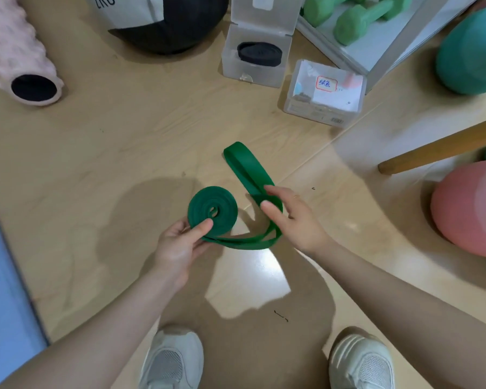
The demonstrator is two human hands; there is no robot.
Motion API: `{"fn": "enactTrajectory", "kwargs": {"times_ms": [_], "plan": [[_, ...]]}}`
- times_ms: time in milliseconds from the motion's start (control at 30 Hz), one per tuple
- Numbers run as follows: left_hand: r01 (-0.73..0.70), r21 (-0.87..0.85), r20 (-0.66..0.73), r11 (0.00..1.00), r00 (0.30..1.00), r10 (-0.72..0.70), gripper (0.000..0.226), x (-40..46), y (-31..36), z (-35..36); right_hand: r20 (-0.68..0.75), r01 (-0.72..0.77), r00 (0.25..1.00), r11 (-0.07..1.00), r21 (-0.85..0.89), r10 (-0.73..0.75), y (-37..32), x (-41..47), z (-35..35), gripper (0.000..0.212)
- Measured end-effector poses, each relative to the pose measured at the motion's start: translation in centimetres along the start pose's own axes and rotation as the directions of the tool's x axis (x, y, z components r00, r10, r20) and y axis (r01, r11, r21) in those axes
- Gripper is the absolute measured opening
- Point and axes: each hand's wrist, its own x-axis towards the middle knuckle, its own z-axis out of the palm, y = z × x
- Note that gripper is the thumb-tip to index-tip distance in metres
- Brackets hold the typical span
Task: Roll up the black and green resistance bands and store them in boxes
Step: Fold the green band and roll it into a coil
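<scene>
The green resistance band (225,209) is partly rolled into a flat coil above the floor. My left hand (183,242) pinches that coil, thumb on its face. The loose tail loops under to my right hand (289,217), which grips the strap between thumb and fingers; the free end (242,161) sticks up and away beyond it. The black band (259,53) lies coiled inside an open clear box (253,71) at the top centre. A second clear box (324,94), shut, with a red-framed label, stands just right of it.
A pink foam roller (20,60) lies top left and a black medicine ball (166,21) behind. Green dumbbells (359,18) sit on a shelf top right, teal (472,51) and pink (472,209) balls and a wooden leg (443,147) at right, a blue mat (3,290) at left.
</scene>
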Motion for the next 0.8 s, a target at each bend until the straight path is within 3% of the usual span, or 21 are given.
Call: {"fn": "enactTrajectory", "kwargs": {"times_ms": [67, 167, 367, 533, 567, 667, 800], "plan": [[-0.018, 0.021, 0.010, 1.000, 1.000, 0.018, 0.014, 0.7, 0.1, -1.0, -0.165, -0.156, 0.973, 0.986, 0.050, 0.162, 1.6, 2.3, -1.3, 0.040], [-0.032, 0.024, 0.003, 0.999, 0.999, 0.032, 0.018, 1.8, 0.3, -1.9, -0.128, -0.320, 0.938, 0.947, 0.035, 0.322, 2.7, 5.5, -1.8, 0.041], [-0.035, 0.012, -0.059, 0.999, 0.998, 0.035, 0.026, 3.6, 0.8, -3.3, 0.033, -0.327, 0.944, 0.945, -0.031, 0.328, 0.3, 11.4, 1.1, 0.065], [-0.025, 0.023, -0.061, 0.999, 0.998, 0.026, 0.034, 4.6, 0.9, -4.4, 0.069, -0.238, 0.961, 0.927, -0.291, 0.269, -1.9, 14.4, 5.2, 0.090], [-0.022, 0.025, -0.063, 0.999, 0.998, 0.024, 0.037, 4.8, 0.9, -4.6, 0.079, -0.195, 0.968, 0.911, -0.363, 0.238, -2.1, 14.6, 6.0, 0.084], [-0.014, 0.048, -0.061, 0.999, 0.998, 0.017, 0.039, 5.0, 0.9, -4.9, 0.024, -0.108, 0.989, 0.821, -0.560, 0.147, -2.1, 15.0, 7.3, 0.039], [-0.001, 0.073, -0.037, 0.997, 0.999, 0.004, 0.032, 5.2, 1.0, -5.0, -0.090, -0.175, 0.984, 0.810, -0.560, 0.150, 0.5, 13.9, 4.6, 0.031]]}}
